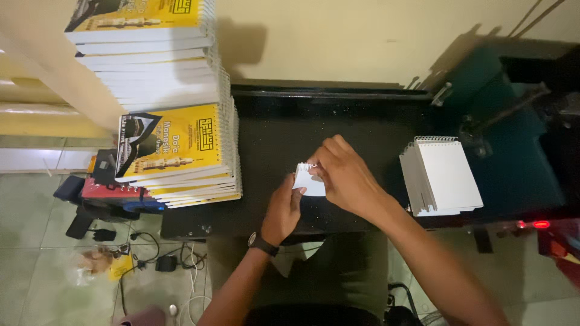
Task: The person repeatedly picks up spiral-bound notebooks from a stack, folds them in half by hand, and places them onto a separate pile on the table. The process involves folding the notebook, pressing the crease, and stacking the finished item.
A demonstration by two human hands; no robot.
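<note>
While I am sitting at the black table [266,139], a small white pad [310,181] with a wire spiral along its top edge is being held just above the tabletop, near the front edge and roughly at the middle. It is looking plain and blank, and my hands are hiding part of it. My left hand [283,211], wearing a dark watch [262,243] at the wrist, is pinching the pad's lower left corner, fingers curled in against it. My right hand [344,178] is coming over from the right and gripping the pad's top right part by the spiral, fingers bent and closed on it. To my right a white stack [444,175] of the same spiral pads is lying well apart from my hands, at the table's right end. To my left, yellow-covered booklets [175,145] are piling high at the table's left edge, with a second pile behind them. Between those piles and the white stack, bare black tabletop is stretching back to the wall [338,36].
</note>
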